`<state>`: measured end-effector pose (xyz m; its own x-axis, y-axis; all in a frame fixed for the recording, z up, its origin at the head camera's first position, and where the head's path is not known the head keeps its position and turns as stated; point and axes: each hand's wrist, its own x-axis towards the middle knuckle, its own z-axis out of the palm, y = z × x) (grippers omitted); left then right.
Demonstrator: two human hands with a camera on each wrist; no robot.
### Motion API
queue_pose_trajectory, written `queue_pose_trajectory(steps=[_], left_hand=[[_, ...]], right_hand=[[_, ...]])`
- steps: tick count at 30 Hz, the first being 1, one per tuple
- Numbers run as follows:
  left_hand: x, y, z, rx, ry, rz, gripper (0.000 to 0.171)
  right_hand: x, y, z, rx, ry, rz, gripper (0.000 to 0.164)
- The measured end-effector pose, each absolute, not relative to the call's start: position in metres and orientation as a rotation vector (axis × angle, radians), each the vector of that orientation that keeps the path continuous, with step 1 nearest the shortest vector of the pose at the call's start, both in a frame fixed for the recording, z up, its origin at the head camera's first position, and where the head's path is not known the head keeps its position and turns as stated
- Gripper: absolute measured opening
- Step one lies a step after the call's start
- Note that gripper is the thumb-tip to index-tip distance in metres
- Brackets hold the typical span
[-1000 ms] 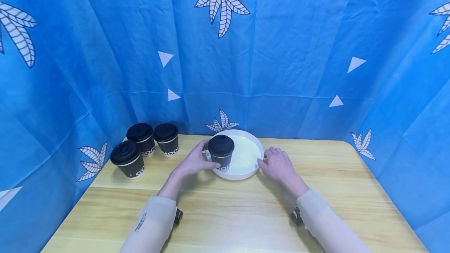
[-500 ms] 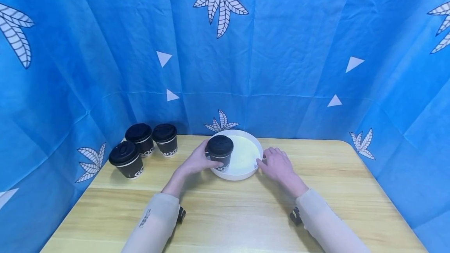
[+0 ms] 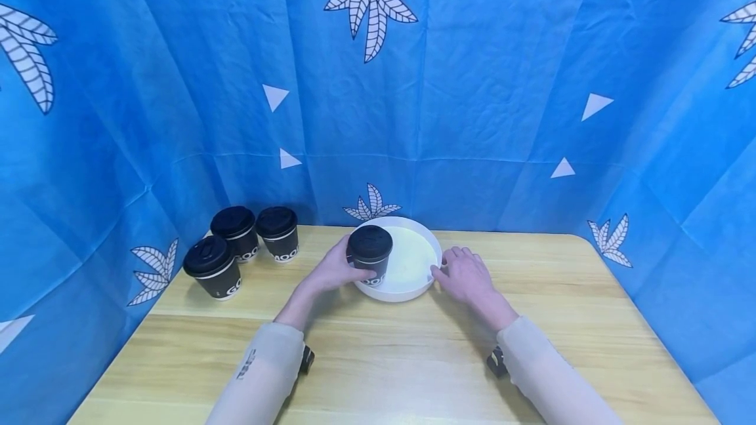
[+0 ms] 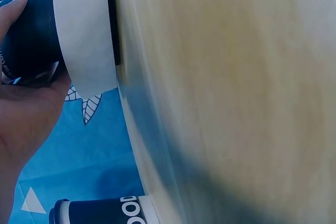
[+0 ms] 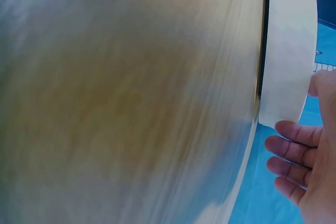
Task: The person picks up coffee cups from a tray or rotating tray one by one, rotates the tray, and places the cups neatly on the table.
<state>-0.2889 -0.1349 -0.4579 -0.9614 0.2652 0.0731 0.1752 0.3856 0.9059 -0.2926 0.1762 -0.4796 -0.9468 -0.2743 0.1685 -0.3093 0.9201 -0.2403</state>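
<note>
A black paper cup (image 3: 369,256) with a black lid stands in the left part of a round white tray (image 3: 413,287) on the wooden table (image 3: 401,359). My left hand (image 3: 335,271) grips this cup from the left, thumb on its front; in the left wrist view the cup (image 4: 31,35) shows behind the tray wall (image 4: 84,35). My right hand (image 3: 466,276) rests at the tray's right rim, the thumb touching it. In the right wrist view its fingers (image 5: 289,156) lie loosely curved beside the tray wall (image 5: 286,51).
Three more lidded black cups stand at the table's back left: one in front (image 3: 214,267), two behind (image 3: 235,233) (image 3: 277,231). One cup (image 4: 100,211) also shows in the left wrist view. Blue patterned cloth (image 3: 472,84) walls in the table on three sides.
The cup in my left hand has shifted slightly left and back within the tray. The right hand has stayed at the rim.
</note>
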Motion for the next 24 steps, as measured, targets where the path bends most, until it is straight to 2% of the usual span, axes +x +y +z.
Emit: queue_pose_trajectory(steps=[24], left_hand=[[-0.284,-0.138,-0.446,0.376,2.592,1.695,0.09]], right_hand=[[-0.289,0.176,-0.476,0.444,-2.959,0.402,0.044]])
